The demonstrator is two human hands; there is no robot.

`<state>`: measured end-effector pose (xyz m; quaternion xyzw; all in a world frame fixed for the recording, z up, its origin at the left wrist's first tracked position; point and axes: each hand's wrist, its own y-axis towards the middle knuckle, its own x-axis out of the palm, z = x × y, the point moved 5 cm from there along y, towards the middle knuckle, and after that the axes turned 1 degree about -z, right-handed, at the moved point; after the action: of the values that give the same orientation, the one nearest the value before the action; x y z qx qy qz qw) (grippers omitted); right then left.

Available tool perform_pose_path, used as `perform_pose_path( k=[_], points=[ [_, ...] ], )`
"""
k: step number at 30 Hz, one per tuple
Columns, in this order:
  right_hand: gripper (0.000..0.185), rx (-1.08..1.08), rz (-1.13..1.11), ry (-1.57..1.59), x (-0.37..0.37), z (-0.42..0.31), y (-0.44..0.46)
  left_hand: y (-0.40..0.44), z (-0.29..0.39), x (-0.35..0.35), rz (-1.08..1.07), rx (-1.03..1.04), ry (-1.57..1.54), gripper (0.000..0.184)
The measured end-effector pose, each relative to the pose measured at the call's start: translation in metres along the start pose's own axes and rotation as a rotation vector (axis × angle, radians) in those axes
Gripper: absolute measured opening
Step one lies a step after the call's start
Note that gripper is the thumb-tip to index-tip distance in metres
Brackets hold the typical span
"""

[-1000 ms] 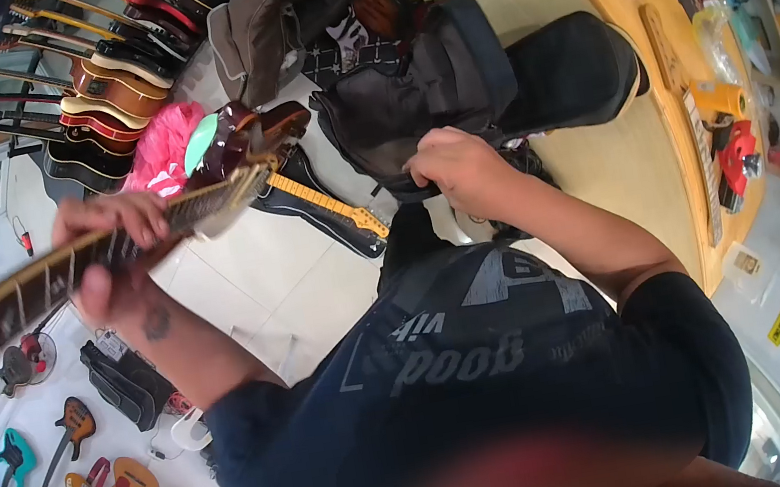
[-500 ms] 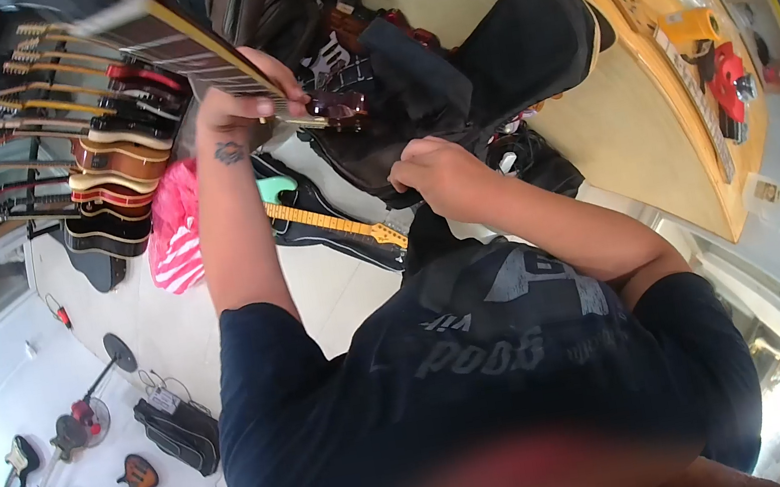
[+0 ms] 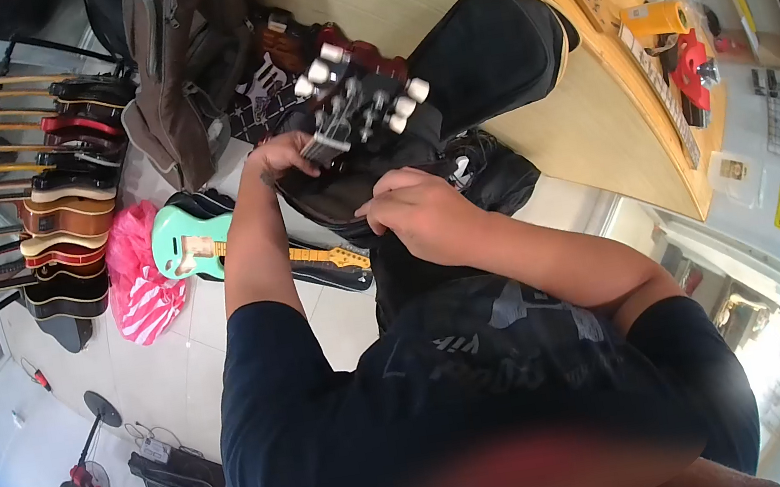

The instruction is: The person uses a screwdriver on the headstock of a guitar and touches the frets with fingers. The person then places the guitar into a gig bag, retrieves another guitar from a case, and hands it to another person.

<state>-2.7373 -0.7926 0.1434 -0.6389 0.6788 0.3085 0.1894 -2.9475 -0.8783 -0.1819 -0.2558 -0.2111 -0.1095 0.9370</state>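
Note:
My left hand (image 3: pixel 284 154) is closed round a guitar's neck just below its headstock (image 3: pixel 358 97), which is black with white tuning pegs. The headstock is over a dark gig bag (image 3: pixel 333 197); the guitar's body cannot be made out. My right hand (image 3: pixel 416 214) pinches the near edge of that bag, its fingers curled in. To the left, a mint-green electric guitar (image 3: pixel 180 244) lies on a black case on the floor, its yellow neck pointing right.
Guitars stand in a rack (image 3: pixel 62 207) at the left, beside a pink bag (image 3: pixel 134 272). A brown gig bag (image 3: pixel 160 86) is behind. A black padded case (image 3: pixel 493 52) leans by the wooden counter (image 3: pixel 670 126). A black bag (image 3: pixel 181 481) sits lower left.
My left hand has swung the guitar from the left toward the bag, so its headstock now shows there. My right hand has stayed at the bag's edge. The view has shifted.

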Motion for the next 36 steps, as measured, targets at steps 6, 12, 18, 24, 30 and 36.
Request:
perform_pose_path(
  k=[6,12,18,24,30,36],
  points=[
    [0.02,0.03,0.09,0.023,-0.006,0.006,-0.001,-0.01,-0.042,-0.009,0.232,-0.146,-0.042,0.055],
    [0.024,-0.033,0.062,0.046,-0.013,0.005,0.011,0.022,-0.079,-0.019,0.118,-0.181,0.11,0.052],
    [0.03,-0.057,0.043,0.004,-0.014,0.009,0.018,0.05,-0.118,-0.035,0.096,-0.157,0.193,0.043],
    [0.071,0.255,0.206,-0.47,-0.056,0.055,0.046,0.062,-0.099,-0.012,0.366,-0.014,0.004,0.043],
    [0.104,0.741,-0.099,-0.477,-0.076,0.13,0.052,0.072,-0.114,-0.001,0.51,-0.138,-0.042,0.038],
    [0.094,0.83,-0.244,-0.469,-0.077,0.131,0.062,0.075,-0.12,-0.014,0.539,-0.134,0.13,0.054]
  ],
)
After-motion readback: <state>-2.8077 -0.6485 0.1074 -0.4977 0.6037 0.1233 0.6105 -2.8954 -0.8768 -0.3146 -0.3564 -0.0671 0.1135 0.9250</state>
